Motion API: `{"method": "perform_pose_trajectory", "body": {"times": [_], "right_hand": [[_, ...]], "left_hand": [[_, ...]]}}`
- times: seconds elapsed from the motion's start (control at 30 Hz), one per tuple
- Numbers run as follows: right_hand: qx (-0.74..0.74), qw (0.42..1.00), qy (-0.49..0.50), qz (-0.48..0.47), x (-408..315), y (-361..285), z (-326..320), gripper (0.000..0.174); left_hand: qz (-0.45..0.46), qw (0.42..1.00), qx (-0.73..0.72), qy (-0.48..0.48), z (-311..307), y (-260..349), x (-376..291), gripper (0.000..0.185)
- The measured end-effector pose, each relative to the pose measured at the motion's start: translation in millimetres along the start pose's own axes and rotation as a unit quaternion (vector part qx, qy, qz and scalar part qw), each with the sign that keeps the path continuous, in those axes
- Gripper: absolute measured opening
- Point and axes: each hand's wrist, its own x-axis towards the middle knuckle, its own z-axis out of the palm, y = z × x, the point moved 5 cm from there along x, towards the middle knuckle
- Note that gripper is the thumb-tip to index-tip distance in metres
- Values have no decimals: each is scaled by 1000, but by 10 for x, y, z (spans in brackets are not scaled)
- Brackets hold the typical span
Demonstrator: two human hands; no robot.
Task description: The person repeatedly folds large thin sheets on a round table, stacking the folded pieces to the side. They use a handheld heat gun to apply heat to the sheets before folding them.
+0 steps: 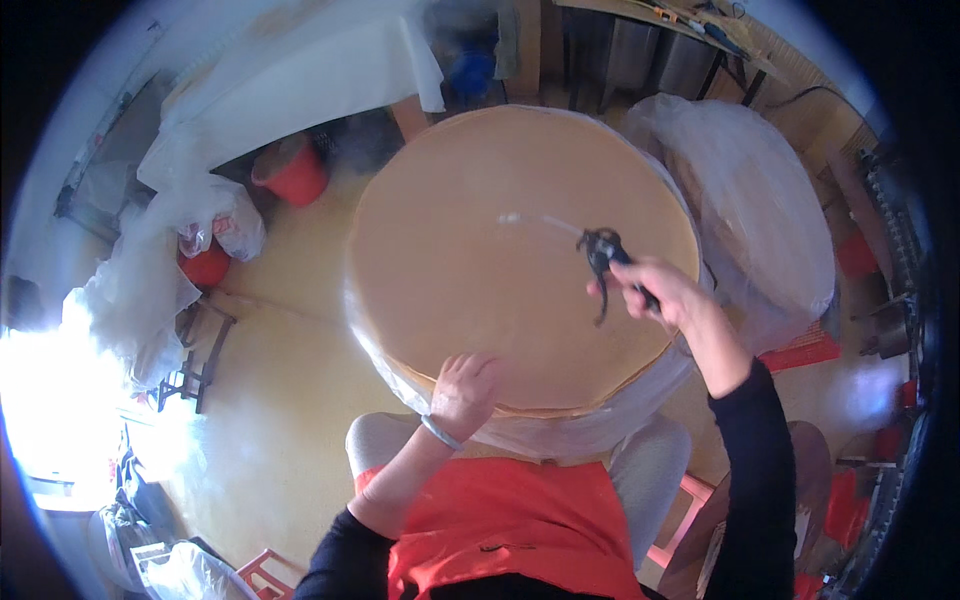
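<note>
Before me lies a large round tan disc (pixel 517 300), its sides wrapped in clear plastic film (pixel 390 375). My right hand (pixel 652 289) grips the handle of a black air blow gun (pixel 604 251) above the disc's right half. A thin pale nozzle extends left from the gun over the surface, with a whitish blurred tip. My left hand (pixel 465 390), with a pale bangle at the wrist, is at the disc's near edge with its fingers over the surface. It holds nothing that I can see. Whether the fingertips press on the disc is unclear.
A plastic-covered round stack (pixel 750 210) stands close on the right. Red buckets (pixel 296 176) and plastic bags (pixel 236 221) stand on the left, beside a white-draped table (pixel 315 82). A dark stool frame (pixel 199 360) is at left; tools lie on a bench (pixel 690 22) behind.
</note>
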Motion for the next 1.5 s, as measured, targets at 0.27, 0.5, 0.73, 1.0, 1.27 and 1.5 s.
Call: {"method": "perform_pose_trajectory", "body": {"times": [0.27,0.5,0.73,1.0,1.27,1.5], "right_hand": [[254,942,210,-60,1522,-472,-551,20],[55,978,173,-104,2121,-453,-182,25],[-85,966,205,-134,1866,-496,86,24],[-313,947,-73,17,175,46,749,20],[-492,861,-42,120,-1341,-70,262,20],[-443,854,228,148,-1914,-428,-1134,12]], "left_hand": [[-58,996,6,66,-90,-236,-392,17],[-69,996,-33,48,48,-263,-458,14],[-66,998,-20,13,143,-335,-571,19],[-64,995,-15,73,193,-377,-788,15],[-17,994,30,105,83,-220,-801,18],[-24,994,24,99,95,-201,-775,17]]}}
